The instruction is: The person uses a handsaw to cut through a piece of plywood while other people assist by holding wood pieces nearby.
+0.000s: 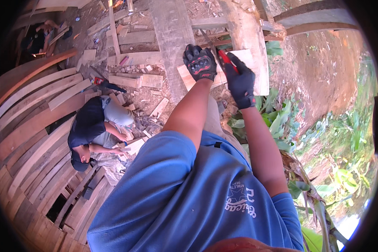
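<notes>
We have a pale board [221, 78] laid slantwise ahead of us, between a wide grey plank [171, 31] on the left and a lighter plank [244, 27] on the right, overlapping both. Our left grip [200, 63], in a black glove, rests back-up on the board's left part; we cannot tell whether its fingers are clutching an edge. Our right grip [240, 82], gloved alike, is closed around the red handle of a saw [227, 59], whose dark blade points far and slightly left; whether the teeth meet the wood we cannot tell.

On our left, a person in a dark shirt and cap [87, 128] bends over a pale piece of wood [135, 145], hands near it. Beyond, at the far left, another person [40, 40] sits in shadow. Long boards [33, 122] line the left side, and wood scraps [158, 108] litter the ground. Leafy plants [279, 119] grow on our right, near an earth slope [323, 75].
</notes>
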Available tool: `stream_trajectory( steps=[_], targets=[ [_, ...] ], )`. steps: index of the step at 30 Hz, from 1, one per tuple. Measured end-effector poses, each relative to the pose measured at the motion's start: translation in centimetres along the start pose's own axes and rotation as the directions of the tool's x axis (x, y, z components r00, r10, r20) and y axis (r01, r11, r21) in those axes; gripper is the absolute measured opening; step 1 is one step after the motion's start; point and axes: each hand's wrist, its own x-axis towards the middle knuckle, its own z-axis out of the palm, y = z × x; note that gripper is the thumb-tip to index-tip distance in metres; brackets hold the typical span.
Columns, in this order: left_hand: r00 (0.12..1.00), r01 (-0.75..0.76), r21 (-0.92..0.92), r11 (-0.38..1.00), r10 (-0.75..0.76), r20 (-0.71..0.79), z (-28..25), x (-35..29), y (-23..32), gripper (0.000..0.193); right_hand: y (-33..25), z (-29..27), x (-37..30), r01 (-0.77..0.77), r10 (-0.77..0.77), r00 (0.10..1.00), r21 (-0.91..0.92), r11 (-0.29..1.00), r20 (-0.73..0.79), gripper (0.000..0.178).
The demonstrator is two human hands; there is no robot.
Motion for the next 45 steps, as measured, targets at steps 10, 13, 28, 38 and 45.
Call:
stream_trajectory(
  steps=[10, 13, 28, 38, 45],
  targets=[
    [0.985, -0.168, 0.114, 0.979, 0.170, -0.010, 0.8, -2.1, -1.3, 0.052, -1.3, 2.1, -2.4, 0.007, -0.018, 0.998, -0.180, 0.984, -0.056, 0.052],
    [0.987, -0.112, 0.100, 0.989, 0.099, 0.128, 0.7, -3.3, 0.4, 0.050, -2.8, 0.7, -1.0, -0.182, 0.183, 0.983, -0.202, 0.962, -0.016, 0.053],
    [0.979, -0.154, 0.033, 0.988, 0.157, -0.128, 2.6, -3.0, -0.4, 0.047, -6.0, -0.8, 6.3, -0.013, 0.117, 0.957, -0.361, 0.933, 0.267, 0.047],
    [0.996, -0.089, 0.047, 0.995, 0.088, 0.014, 1.0, -2.7, 0.5, 0.053, -0.6, -2.4, -2.2, 0.104, -0.089, 0.987, -0.115, 0.988, 0.133, 0.047],
    [0.997, -0.062, 0.049, 0.997, 0.064, -0.039, 2.8, -2.6, -0.4, 0.053, -2.6, -1.8, 0.5, 0.107, -0.055, 0.978, -0.255, 0.961, 0.202, 0.047]
  ],
)
